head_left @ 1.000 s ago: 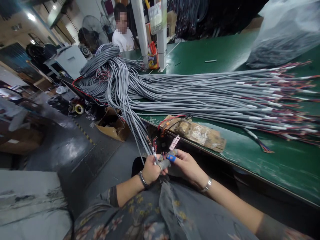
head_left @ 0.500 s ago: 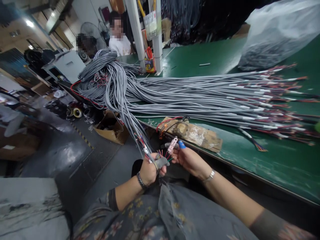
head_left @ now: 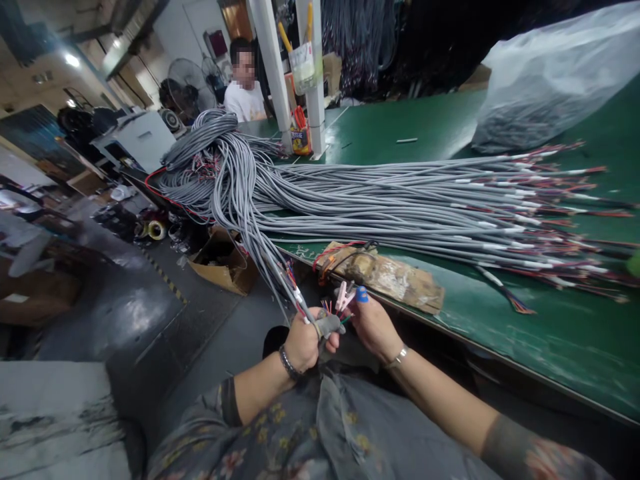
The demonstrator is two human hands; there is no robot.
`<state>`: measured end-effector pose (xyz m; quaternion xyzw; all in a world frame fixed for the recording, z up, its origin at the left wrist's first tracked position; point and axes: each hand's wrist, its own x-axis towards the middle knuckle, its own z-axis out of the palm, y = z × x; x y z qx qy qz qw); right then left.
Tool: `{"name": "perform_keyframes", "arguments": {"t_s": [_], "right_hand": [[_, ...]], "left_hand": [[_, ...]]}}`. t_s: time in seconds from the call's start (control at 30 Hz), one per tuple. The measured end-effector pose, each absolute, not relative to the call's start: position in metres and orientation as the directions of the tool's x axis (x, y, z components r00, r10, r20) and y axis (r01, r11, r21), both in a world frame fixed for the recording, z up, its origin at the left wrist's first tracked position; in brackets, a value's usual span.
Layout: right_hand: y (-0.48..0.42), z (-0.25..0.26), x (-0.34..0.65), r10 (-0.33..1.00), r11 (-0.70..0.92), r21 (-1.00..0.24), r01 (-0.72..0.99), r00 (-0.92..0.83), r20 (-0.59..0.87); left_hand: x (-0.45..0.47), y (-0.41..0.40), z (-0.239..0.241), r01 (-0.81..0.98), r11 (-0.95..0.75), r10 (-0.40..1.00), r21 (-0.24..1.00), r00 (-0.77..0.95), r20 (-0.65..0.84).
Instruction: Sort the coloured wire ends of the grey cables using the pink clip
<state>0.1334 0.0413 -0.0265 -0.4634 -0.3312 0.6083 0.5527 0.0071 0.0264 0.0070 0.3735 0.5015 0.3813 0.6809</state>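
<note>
My left hand (head_left: pixel 303 343), a grey cover on its thumb, is closed around the end of a bundle of grey cables (head_left: pixel 273 257). Thin coloured wires (head_left: pixel 327 307) fan out past its fingers. Close beside it, my right hand (head_left: pixel 375 330) grips a small pale pink two-armed tool (head_left: pixel 343 297), its arms spread in a V. A blue cover sits on a digit of this hand. The tool's lower end is by the wires; whether it touches them I cannot tell.
Many grey cables (head_left: pixel 380 200) with bared coloured ends lie across the green table (head_left: pixel 565 340). A worn board (head_left: pixel 410 283) lies at its near edge. Behind are a plastic bag (head_left: pixel 550 87), a white post (head_left: pixel 314 100) and a person (head_left: pixel 245 100). An open carton (head_left: pixel 225 267) stands on the floor.
The pink tool, seen as one flat strip before, now shows two spread arms. My right hand has turned and come nearer my left. The left keeps its hold on the cables.
</note>
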Motion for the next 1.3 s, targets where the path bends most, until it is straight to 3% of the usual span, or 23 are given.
{"name": "perform_keyframes", "arguments": {"t_s": [0.2,0.5,0.77,1.0,1.3], "right_hand": [[0.046,-0.020,0.132,0.908,-0.418,-0.687,-0.595,-0.266,-0.323],[0.048,-0.020,0.129,0.923,-0.377,-0.631,-0.678,-0.221,-0.314],[0.047,-0.024,0.131,0.924,-0.382,-0.527,-0.760,-0.293,-0.246],[0.043,-0.024,0.139,0.910,-0.414,-0.523,-0.745,-0.341,-0.235],[0.040,-0.018,0.139,0.953,-0.303,-0.660,-0.688,-0.212,-0.216]], "left_hand": [[0.007,0.025,0.007,-0.163,0.425,0.896,0.890,0.216,-0.388],[0.006,0.025,0.008,-0.122,0.438,0.890,0.890,0.198,-0.411],[0.006,0.024,0.011,-0.122,0.439,0.890,0.890,0.196,-0.412],[0.000,0.017,0.013,-0.144,0.440,0.891,0.886,0.190,-0.412],[0.008,0.015,0.013,-0.191,0.370,0.928,0.909,0.110,-0.355]]}}
